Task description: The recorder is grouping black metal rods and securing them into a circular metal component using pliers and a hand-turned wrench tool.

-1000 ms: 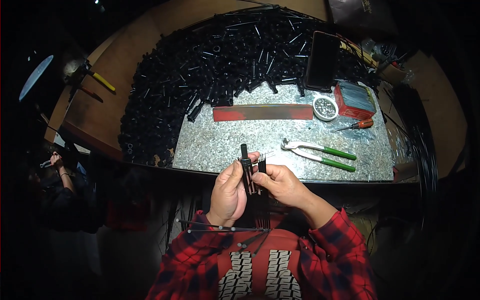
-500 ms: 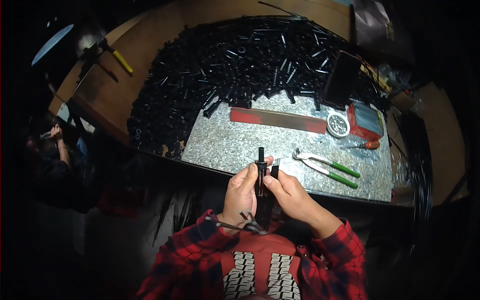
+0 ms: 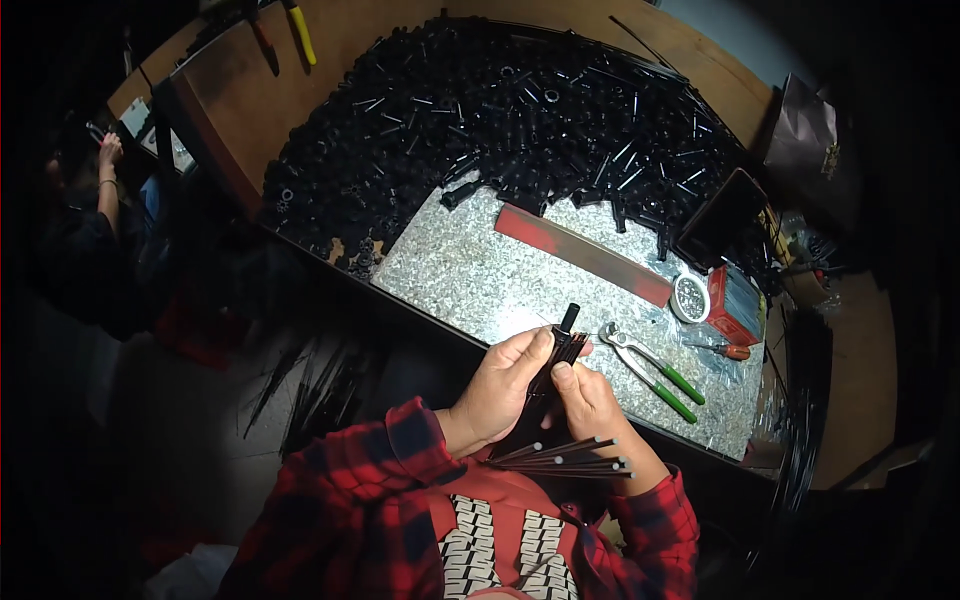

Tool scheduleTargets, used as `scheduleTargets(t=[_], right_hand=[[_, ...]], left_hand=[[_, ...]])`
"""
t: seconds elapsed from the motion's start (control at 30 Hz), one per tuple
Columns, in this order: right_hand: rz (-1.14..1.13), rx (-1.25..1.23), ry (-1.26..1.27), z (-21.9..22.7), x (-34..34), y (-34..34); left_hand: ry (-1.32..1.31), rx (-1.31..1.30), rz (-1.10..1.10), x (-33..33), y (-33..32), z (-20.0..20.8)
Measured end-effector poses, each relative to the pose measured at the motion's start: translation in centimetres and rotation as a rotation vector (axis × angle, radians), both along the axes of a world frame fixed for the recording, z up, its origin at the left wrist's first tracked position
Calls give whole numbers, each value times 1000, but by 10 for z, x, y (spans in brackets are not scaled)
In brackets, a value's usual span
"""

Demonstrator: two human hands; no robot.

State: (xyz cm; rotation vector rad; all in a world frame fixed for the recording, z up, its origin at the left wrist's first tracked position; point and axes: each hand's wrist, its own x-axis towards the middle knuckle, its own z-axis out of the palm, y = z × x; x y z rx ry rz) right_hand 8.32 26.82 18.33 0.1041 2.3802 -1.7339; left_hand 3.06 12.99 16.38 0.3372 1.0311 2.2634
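Note:
In front of my body, above the table's near edge, my left hand (image 3: 500, 390) is closed round a black cylindrical part with a narrower stem (image 3: 570, 318) poking up past the thumb. My right hand (image 3: 593, 405) presses against it and pinches a bunch of thin black rods (image 3: 577, 347), thumb on top. Their upper tips sit beside the cylindrical part; whether they are inserted in it is hidden by the fingers. Below the hands, rods with pale round ends (image 3: 565, 459) fan out toward my right forearm.
A speckled board (image 3: 455, 265) carries a red-ended bar (image 3: 585, 255), a white cup of small metal bits (image 3: 690, 298), a red box (image 3: 735, 305), an orange-handled screwdriver (image 3: 735, 352) and green-handled pincers (image 3: 650, 370). Black parts (image 3: 480, 110) are heaped behind. Another person's hand (image 3: 110, 150) shows far left.
The view has turned, so the table slants more. My hands are closer together, and the black cylindrical part now leans right. The rods' lower ends have swung out toward my right forearm.

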Motion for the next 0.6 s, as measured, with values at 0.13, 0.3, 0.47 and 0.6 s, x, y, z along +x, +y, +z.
scheduleTargets(t=[0.13, 0.3, 0.47, 0.6], right_hand=[[-8, -70, -47, -7, 3, 2], [182, 170, -186, 26, -7, 30], [22, 482, -6, 57, -42, 80], [-272, 848, 285, 39, -119, 127]], left_hand=[[-70, 27, -68, -2, 1, 0], [-59, 144, -100, -10, -7, -13], [-112, 242, -263, -19, -12, -7], [-106, 209, -219, -19, -8, -8]])
